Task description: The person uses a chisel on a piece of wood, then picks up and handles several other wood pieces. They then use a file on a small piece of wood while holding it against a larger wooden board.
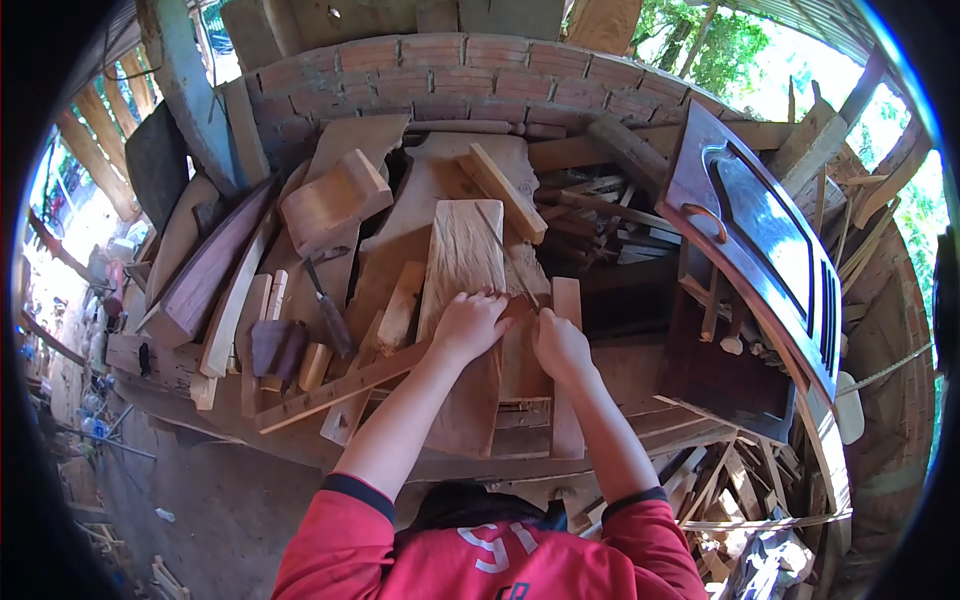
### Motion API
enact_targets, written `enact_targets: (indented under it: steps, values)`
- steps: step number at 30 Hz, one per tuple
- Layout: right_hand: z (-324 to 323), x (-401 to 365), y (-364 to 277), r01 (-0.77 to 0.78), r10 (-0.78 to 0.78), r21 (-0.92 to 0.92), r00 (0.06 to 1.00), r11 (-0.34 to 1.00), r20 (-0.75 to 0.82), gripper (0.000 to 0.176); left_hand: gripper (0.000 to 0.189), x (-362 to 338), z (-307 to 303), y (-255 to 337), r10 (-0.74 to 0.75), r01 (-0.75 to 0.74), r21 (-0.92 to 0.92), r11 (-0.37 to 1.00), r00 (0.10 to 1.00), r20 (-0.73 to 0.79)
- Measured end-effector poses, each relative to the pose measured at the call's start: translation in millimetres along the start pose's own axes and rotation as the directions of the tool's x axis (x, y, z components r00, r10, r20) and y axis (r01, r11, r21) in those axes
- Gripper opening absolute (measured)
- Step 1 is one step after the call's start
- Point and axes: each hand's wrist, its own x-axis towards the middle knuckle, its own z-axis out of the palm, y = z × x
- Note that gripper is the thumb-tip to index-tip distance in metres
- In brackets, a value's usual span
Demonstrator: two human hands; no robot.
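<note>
- Bench (pixel 632 376) crowded with wood; brick wall (pixel 455 85) behind it.
- Left part of bench: long purplish beam (pixel 212 262), curved wooden piece (pixel 335 205) lying on a wide board, chisel-like tool with dark handle (pixel 333 322), dark blocks (pixel 272 346) and a small light block (pixel 314 367) near the front.
- Slanting stick (pixel 340 387) crosses the front left, its upper end close by the left wrist; takes up the space on that side.
- Pale block (pixel 402 302) just beside the plank's left edge; narrow board (pixel 567 428) lies under the right forearm.
- Far side: thick strip (pixel 507 192) angled past the plank's far end; scrap sticks (pixel 625 215) heaped to the right of it.
- Right: glossy dark panel (pixel 765 240) with a curved handle (pixel 706 222), tilted, blocks that side, well apart from the hands. Offcut pile (pixel 735 482) below it.
- Plank (pixel 466 255): pale, lies lengthwise away from the person, far end beyond both hands, near end below them between the forearms.
- Left hand (pixel 475 325): palm down on the plank, fingers laid out, slightly bent.
- Right hand (pixel 561 346): just right of the plank, closed around the near end of a thin dark tool (pixel 508 258).
- Tool slants up-left from the right fist, its far tip over the plank, shaft passing just right of the left fingers. Exact type can't be told.
</note>
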Motion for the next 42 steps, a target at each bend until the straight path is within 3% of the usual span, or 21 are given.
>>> enact_targets:
  steps: [11,14,18,22,26,30,37,40,42]
  values:
    - [-41,-148,37,-0.100,0.106,-0.047,0.986,0.994,0.131,0.013,0.042,-1,2,-1,-0.001,0.001,0.016,1.000,1.000,0.003]
    - [-56,-174,36,-0.127,0.137,-0.068,0.976,0.990,0.170,0.014,0.043,-2,7,-3,0.033,-0.037,-0.035,0.999,0.992,-0.125]
    - [-55,-154,29,-0.123,0.124,-0.015,0.979,0.992,0.163,0.016,0.043,-2,7,-3,0.059,-0.060,-0.004,0.998,0.990,-0.127]
    - [-26,-84,25,-0.065,0.068,-0.027,0.991,0.997,0.115,0.017,0.042,-1,2,-2,0.040,-0.039,0.022,0.999,0.998,-0.048]
    - [-8,-9,1,-0.024,0.025,-0.018,0.997,1.000,0.071,0.021,0.041,-1,3,-3,0.037,-0.037,0.013,0.999,0.998,-0.048]
    - [3,6,-6,-0.022,0.022,-0.028,1.000,0.999,-0.004,0.017,0.041,-3,8,-6,0.055,-0.054,0.020,0.998,0.993,-0.100]
    - [-20,-104,32,-0.102,0.103,-0.021,0.988,0.995,0.114,0.017,0.040,-2,-4,2,-0.024,0.023,-0.024,0.999,1.000,-0.010]
    - [-38,-157,39,-0.144,0.154,-0.075,0.977,0.987,0.149,0.014,0.042,-2,3,-2,0.025,-0.032,-0.061,0.998,0.993,-0.120]
    - [-48,-169,36,-0.130,0.140,-0.075,0.979,0.989,0.151,0.015,0.042,-2,3,-2,0.032,-0.039,-0.059,0.998,0.993,-0.116]
